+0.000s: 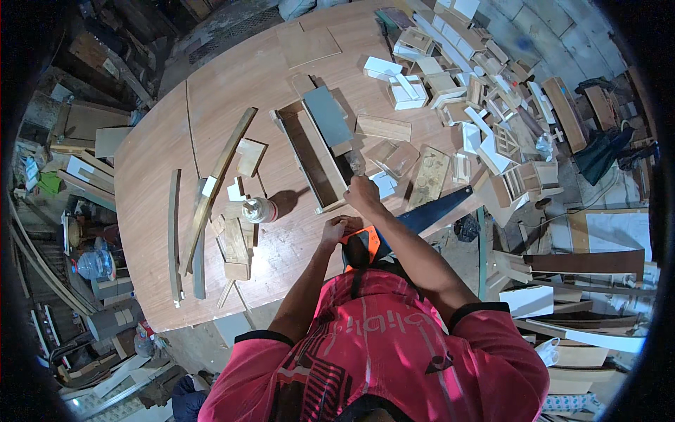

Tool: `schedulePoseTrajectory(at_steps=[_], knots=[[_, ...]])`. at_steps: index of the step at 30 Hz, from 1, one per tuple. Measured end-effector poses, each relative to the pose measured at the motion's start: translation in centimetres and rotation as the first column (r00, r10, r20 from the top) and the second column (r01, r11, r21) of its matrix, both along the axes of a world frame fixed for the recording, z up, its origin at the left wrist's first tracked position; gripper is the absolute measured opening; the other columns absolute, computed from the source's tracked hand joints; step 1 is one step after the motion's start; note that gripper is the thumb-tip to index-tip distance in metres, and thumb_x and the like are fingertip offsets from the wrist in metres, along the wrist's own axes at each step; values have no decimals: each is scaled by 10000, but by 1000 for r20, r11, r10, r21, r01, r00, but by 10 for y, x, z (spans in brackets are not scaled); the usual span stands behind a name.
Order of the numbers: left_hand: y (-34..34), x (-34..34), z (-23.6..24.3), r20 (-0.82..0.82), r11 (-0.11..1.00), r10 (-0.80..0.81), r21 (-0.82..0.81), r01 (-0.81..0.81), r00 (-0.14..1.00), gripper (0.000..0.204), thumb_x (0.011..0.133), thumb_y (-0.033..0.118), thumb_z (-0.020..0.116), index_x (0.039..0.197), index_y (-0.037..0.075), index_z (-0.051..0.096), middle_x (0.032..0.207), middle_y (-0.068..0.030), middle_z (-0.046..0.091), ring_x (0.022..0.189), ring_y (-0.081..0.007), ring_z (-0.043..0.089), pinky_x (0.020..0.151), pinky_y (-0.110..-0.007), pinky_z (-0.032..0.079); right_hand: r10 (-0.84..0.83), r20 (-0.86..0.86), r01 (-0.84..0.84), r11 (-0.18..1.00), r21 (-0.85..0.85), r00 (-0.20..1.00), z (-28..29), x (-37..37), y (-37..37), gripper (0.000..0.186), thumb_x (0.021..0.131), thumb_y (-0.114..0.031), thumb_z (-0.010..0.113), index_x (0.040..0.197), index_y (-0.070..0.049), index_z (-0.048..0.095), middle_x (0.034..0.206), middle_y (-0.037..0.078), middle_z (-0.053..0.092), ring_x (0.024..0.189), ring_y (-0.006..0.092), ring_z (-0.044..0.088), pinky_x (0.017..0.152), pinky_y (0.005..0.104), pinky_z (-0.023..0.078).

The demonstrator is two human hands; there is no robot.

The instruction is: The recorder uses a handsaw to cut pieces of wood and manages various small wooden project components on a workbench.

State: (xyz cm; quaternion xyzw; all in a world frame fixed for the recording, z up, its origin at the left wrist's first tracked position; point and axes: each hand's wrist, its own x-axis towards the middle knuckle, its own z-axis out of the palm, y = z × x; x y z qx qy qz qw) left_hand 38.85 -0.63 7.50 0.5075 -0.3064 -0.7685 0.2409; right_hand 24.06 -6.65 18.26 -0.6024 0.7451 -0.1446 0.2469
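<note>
A long open-topped wooden box (306,155) lies on the table in front of me. My right hand (364,195) is closed at its near right corner, beside a small greyish thing (356,163); what the fingers hold is hidden. Close to the near end of the box, my left hand (337,231) has its fingers curled, and their grip cannot be made out. A handsaw with an orange and black handle (370,240) rests at the table's front edge under my right forearm. Its dark blade (434,212) points right. Beside the box lies a grey-green board (328,116).
Left of the box stand a round white jar (259,209) and long wooden strips (218,186). Small wooden pieces (235,247) lie near them. Several box-like offcuts (443,88) crowd the table's right side. A thin flat panel (306,43) lies at the far edge.
</note>
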Motion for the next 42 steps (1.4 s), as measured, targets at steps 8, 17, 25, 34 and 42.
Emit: schedulePoseTrajectory(at_steps=[8,17,25,34,42], knots=[[3,2,-15,-16,998,18,-59,-19,1000,232,921,83,470,1032,-86,585,933,-175,662,798,-271,680,755,-350,558,0,-2,0,1000,0,1000,-4,4,-1,207,697,-165,691,765,24,641,772,235,654,775,377,664,704,444,546],[9,1,26,263,962,-83,-232,147,961,216,923,93,468,1010,-50,605,873,-120,667,738,-181,650,676,-288,523,-37,17,38,999,-20,999,26,-38,16,317,709,-277,700,741,36,656,744,235,650,690,388,640,644,453,510],[33,-20,156,88,789,211,-603,-117,973,172,952,125,481,999,-9,580,849,-43,618,664,-104,565,642,-245,441,13,669,-45,999,31,744,103,-110,87,240,842,-194,670,909,36,683,690,10,623,633,51,501,564,253,423],[17,-27,237,40,884,-263,-390,257,964,294,815,212,732,1013,22,626,874,-29,629,689,-75,544,594,-230,422,-45,776,18,999,43,629,139,-94,132,210,842,-146,677,949,34,678,725,-8,613,651,42,505,587,218,422],[54,18,153,-31,988,-99,-121,94,995,279,807,193,728,980,-2,630,709,-3,586,572,-64,484,505,-218,351,-306,777,-20,925,379,550,55,-81,141,401,892,-404,601,997,-19,642,832,33,618,734,91,554,664,265,476]])
